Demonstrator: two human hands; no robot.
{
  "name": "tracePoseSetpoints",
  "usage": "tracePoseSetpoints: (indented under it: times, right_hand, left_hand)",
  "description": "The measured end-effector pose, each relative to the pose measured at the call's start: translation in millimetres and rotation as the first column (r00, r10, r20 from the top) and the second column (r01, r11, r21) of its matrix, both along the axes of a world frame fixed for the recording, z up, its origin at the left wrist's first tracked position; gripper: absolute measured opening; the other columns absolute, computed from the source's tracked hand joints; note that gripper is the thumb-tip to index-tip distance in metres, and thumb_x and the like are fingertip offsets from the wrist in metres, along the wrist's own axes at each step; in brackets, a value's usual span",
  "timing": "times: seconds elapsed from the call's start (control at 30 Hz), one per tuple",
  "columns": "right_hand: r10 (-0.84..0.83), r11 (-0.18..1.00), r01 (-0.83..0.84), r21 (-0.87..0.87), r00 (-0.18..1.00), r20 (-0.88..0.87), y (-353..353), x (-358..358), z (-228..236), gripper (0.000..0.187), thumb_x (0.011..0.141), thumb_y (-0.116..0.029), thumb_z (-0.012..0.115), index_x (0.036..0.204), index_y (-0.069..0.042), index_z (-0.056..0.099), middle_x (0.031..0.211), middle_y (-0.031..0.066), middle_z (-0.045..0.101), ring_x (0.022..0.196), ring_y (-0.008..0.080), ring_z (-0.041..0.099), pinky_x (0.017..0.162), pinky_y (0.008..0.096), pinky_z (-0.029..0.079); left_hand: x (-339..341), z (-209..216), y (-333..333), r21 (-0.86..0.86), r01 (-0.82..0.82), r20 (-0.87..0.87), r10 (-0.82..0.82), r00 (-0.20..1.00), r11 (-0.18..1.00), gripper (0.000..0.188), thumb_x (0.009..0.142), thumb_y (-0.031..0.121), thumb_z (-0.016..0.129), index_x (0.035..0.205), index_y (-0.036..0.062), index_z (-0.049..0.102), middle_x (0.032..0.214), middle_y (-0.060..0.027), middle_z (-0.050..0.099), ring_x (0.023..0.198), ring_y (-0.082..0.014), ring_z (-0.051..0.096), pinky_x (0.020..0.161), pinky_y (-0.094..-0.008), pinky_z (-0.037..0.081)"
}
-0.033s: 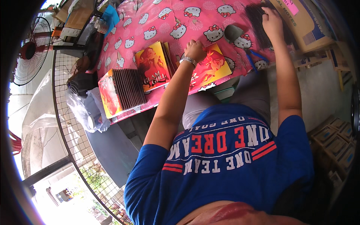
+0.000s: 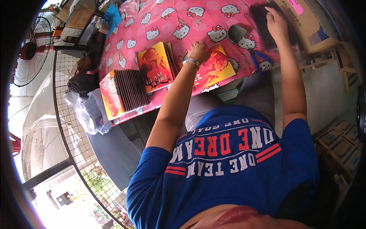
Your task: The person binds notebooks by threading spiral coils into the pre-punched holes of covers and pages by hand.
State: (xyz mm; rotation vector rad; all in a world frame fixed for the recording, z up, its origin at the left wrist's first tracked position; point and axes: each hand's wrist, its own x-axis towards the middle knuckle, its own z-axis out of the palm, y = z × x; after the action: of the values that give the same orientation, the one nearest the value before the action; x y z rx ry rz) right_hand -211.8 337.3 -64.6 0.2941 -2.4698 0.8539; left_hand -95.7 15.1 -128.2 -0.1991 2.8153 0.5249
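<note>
My left hand [image 2: 199, 52], with a metal watch on the wrist, lies on the upper left edge of a red and yellow notebook [image 2: 216, 69]. Its fingers are curled over that edge, and the fingertips are partly hidden. At the far right, my right hand [image 2: 276, 23] reaches over a pile of black spiral binding coils [image 2: 260, 22]. The index finger is stretched out, and no held thing shows in this hand. Left of my left hand lies a small stack of similar notebooks [image 2: 155, 66]. Further left is a thicker stack [image 2: 129, 91] with dark coil spines.
Blue-handled pliers [image 2: 260, 60] and a grey cup-like container [image 2: 236, 33] lie between my hands on the pink patterned tablecloth [image 2: 198, 26]. A cardboard box [image 2: 310, 32] borders the coils. A plastic bag [image 2: 89, 110] hangs by the left edge; a fan [image 2: 32, 51] stands beyond.
The plastic bag at the left has shifted slightly outward. Both my hands stay in nearly the same places.
</note>
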Motion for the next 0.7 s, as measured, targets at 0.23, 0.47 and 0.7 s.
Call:
tracePoseSetpoints:
  times: [0.23, 0.47, 0.7]
  right_hand:
    - [0.408, 0.874, -0.25, -0.417, 0.844, 0.348, -36.8, 92.7, 25.0, 0.032, 0.102, -0.023, 0.053, 0.126, -0.006, 0.063, 0.102, 0.0144, 0.066, 0.091, 0.0268, 0.066, 0.082, 0.0344, 0.05]
    - [0.691, 0.688, -0.585, -0.429, 0.709, 0.141, -30.0, 146.7, 43.7, 0.029, 0.094, -0.012, 0.063, 0.122, -0.011, 0.07, 0.09, 0.0059, 0.059, 0.078, 0.0181, 0.053, 0.076, 0.0296, 0.047]
    - [0.67, 0.713, -0.595, -0.37, 0.735, 0.109, -52.5, 155.2, 25.0, 0.02, 0.087, -0.001, 0.07, 0.105, -0.006, 0.074, 0.086, 0.0064, 0.059, 0.077, 0.0181, 0.058, 0.067, 0.0316, 0.046]
  left_hand:
    - [11.0, 2.5, -14.9, 0.421, 0.013, -0.019, -0.005, 1.0, 0.907, 0.03, 0.077, 0.007, 0.069, 0.106, 0.002, 0.07, 0.108, -0.0165, 0.068, 0.098, -0.0312, 0.067, 0.082, -0.0371, 0.053]
    - [69.8, 147.3, 26.4, 0.167, 0.421, -0.471, -0.303, 0.828, 0.892, 0.022, 0.079, 0.005, 0.062, 0.097, 0.0106, 0.073, 0.096, -0.0093, 0.068, 0.086, -0.0329, 0.065, 0.079, -0.0423, 0.05]
    - [78.7, 93.9, 28.6, -0.122, 0.366, -0.626, -0.358, 0.693, 0.923, 0.021, 0.075, 0.007, 0.065, 0.095, 0.0128, 0.065, 0.088, -0.0035, 0.064, 0.089, -0.0252, 0.061, 0.09, -0.0399, 0.04]
